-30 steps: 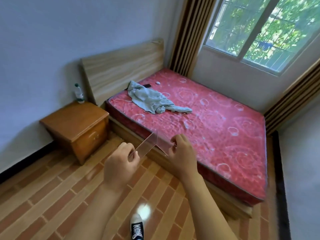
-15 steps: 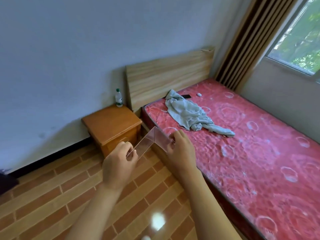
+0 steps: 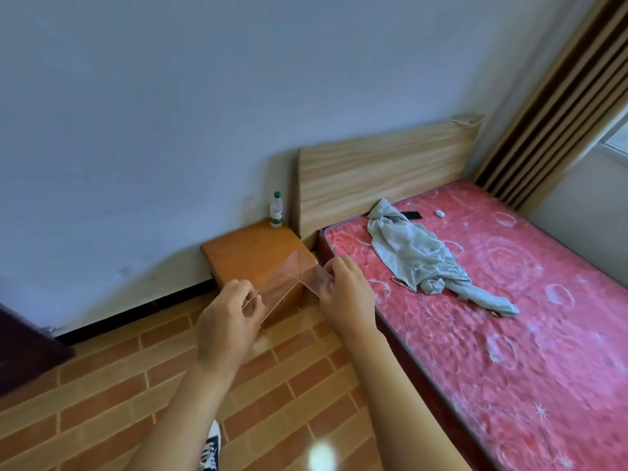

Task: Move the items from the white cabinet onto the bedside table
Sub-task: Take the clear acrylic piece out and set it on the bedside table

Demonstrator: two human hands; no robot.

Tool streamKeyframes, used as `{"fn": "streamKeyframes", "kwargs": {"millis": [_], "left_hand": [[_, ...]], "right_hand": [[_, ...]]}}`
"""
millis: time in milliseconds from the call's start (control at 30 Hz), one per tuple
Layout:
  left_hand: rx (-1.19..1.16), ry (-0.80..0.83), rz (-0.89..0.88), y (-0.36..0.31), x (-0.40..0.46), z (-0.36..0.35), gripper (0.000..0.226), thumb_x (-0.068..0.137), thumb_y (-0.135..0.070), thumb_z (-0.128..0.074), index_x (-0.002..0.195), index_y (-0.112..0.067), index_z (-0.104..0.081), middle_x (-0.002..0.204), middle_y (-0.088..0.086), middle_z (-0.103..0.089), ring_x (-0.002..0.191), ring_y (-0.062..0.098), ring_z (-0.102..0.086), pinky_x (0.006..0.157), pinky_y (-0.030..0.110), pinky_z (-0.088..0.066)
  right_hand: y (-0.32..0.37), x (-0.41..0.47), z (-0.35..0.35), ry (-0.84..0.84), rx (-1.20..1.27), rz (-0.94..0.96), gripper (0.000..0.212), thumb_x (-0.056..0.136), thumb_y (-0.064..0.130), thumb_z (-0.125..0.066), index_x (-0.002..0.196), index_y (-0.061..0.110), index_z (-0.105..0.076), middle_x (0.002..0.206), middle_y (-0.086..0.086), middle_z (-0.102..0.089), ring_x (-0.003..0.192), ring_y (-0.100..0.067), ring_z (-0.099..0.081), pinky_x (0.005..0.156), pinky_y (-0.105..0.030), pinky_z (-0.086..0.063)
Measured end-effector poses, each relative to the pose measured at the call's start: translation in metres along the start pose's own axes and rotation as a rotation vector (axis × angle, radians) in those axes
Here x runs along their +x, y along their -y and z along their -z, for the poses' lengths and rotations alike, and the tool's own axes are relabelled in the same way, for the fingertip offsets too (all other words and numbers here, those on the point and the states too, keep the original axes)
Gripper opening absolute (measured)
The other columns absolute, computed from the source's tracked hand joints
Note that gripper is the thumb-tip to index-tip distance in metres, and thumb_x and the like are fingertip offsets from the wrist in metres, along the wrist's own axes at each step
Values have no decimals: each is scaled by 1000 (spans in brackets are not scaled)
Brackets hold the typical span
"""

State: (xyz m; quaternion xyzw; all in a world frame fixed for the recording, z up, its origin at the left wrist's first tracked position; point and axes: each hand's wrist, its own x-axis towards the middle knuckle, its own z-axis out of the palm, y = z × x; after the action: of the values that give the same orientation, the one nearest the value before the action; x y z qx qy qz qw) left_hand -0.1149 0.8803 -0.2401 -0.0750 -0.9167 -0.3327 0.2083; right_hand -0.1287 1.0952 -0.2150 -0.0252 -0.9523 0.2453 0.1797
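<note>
Clear, bent acrylic sheet folded into an L-shaped stand (image 3: 295, 281), held in mid-air above the brick-patterned floor (image 3: 102, 396), in front of the orange-brown wooden bedside worktop (image 3: 251, 248); left hand (image 3: 228, 326) pinching its left end, right hand (image 3: 346, 295) pinching its right end, each grip closed on the sheet. Beyond, a small clear plastic bottle with a green cap (image 3: 276, 210) upright at the worktop's back corner, just beside the pale wooden headboard (image 3: 380, 169). To the right, a crumpled grey cloth (image 3: 418, 256) on the red patterned mattress (image 3: 509, 334).

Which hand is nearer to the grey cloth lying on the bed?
Right. The right hand, pinching one end of the clear bent sheet, sits by the mattress edge, close to the grey cloth. The left hand grips the other end, farther out over the floor.
</note>
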Motion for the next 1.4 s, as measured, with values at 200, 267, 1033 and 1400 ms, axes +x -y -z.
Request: {"fn": "streamKeyframes", "kwargs": {"millis": [200, 267, 1033, 1400], "left_hand": [[-5, 28, -20, 70, 81, 4, 27, 91, -14, -73, 77, -21, -50, 73, -10, -48, 58, 12, -48, 49, 24, -35], [-3, 45, -34, 91, 109, 8, 28, 90, -14, -74, 77, -21, -51, 73, -10, -48, 58, 12, -49, 49, 25, -38], [-8, 151, -151, 228, 285, -76, 8, 89, -21, -80, 88, -17, -72, 84, -10, -65, 71, 8, -59, 55, 21, -49], [65, 286, -70, 244, 399, -190, 8, 88, -17, -80, 88, -17, -72, 82, -11, -64, 73, 7, -60, 62, 18, -47]], "right_hand": [[42, 63, -60, 9, -21, -42, 15, 91, 9, -58, 104, 15, -62, 102, 5, -57, 91, -17, -56, 69, -35, -49], [57, 86, -74, 2, -40, -58, 15, 92, 9, -58, 105, 15, -62, 102, 5, -57, 92, -17, -56, 70, -36, -50], [39, 245, -201, 26, -176, -132, 12, 89, 18, -70, 100, 19, -64, 97, 5, -59, 88, -21, -59, 81, -41, -49], [-42, 364, -273, 58, -11, -203, 9, 92, 14, -66, 92, 16, -57, 92, 7, -51, 81, -16, -54, 62, -33, -47]]}}
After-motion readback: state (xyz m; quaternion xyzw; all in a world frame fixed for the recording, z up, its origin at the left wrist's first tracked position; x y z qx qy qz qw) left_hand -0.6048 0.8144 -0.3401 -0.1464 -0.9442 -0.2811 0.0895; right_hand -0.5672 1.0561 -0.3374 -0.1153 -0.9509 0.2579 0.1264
